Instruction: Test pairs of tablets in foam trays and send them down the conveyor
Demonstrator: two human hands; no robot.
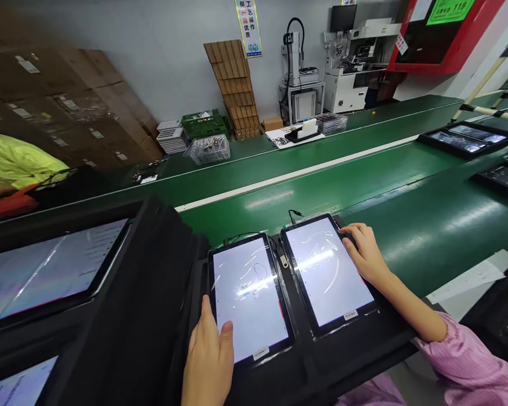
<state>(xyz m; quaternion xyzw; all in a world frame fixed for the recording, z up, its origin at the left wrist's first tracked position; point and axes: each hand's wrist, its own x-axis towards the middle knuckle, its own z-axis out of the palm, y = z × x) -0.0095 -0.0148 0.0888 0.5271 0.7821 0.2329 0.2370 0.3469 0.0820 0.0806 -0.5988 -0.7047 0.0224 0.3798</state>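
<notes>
The lit left tablet point(250, 299) and right tablet point(327, 273) lie in black foam point(274, 383), each bearing an illegible label point(261, 353). The left hand point(209, 356), unclenched, touches the former; the right hand point(366, 256), fingers bent, touches the latter's edge, grip indeterminable. Beyond, a green sign point(450, 10) reads "119".

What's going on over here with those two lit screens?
A person's left hand is at the outer edge of one black-framed rectangular tablet, and their right hand is at the outer edge of another black-framed rectangular tablet. Both lie side by side, screens lit white, on a black tray at a long green work surface.
</notes>
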